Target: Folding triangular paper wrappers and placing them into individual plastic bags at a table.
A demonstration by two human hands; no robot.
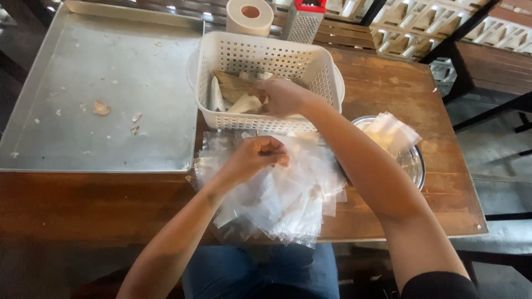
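One hand in the basket, the other closed over a heap of clear bags.

The right hand [282, 95] reaches into the white perforated basket [260, 58], its grip curled around one of the pale folded wedges [245, 103] lying there beside a brownish leaf-like wrap [233, 84]; how firmly it holds, I cannot tell. The left hand [257, 156] sits nearly fisted on the pile of clear plastic bags [288, 199] spread on the wooden counter [399, 94] just in front of the basket, fingertips pinched on the plastic. To the right, touching the pile, a metal bowl [417, 166] holds more clear bags [390, 133]. On the left lies a wide metal tray [100, 66] with a few scattered crumbs. Behind the basket stand a paper roll [249, 16] and a box grater [303, 21].
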